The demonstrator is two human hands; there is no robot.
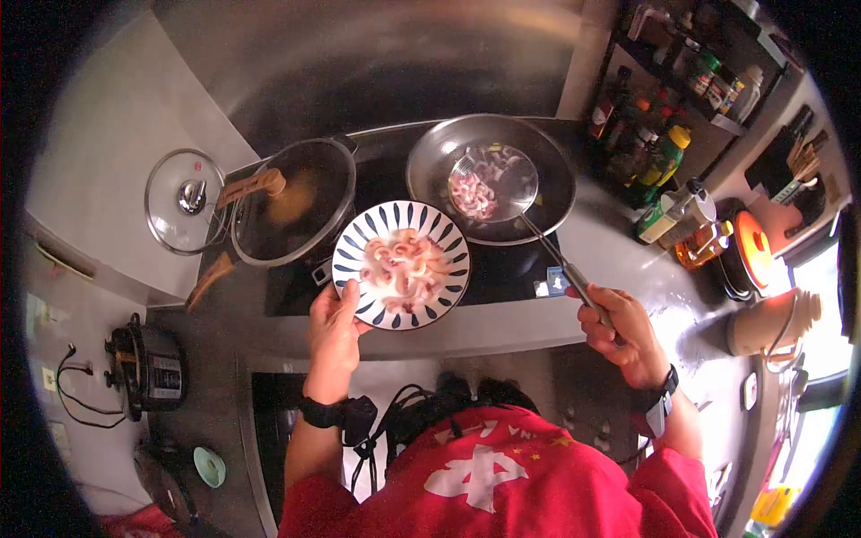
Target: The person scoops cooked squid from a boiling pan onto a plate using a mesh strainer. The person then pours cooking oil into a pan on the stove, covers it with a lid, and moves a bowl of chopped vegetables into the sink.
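My left hand (335, 332) grips the near left rim of a white plate with dark blue petal marks (402, 318), thumb on top. Pale pink curled pieces, like cut squid (405, 269), lie on the plate. My right hand (623, 330) is closed around the handle of a round skimmer (523, 193). The skimmer's bowl is inside a wide steel wok (560, 179), with more pink-white pieces (473, 195) in it. The plate is held in front of the wok, at its near left side.
A large pan (269, 255) with a wooden-handled tool (251, 186) stands left on the black cooktop (381, 170). A glass lid (170, 206) leans by the wall. Bottles (668, 157) and an orange-lidded pot (753, 242) stand right. A black cooker (151, 372) sits lower left.
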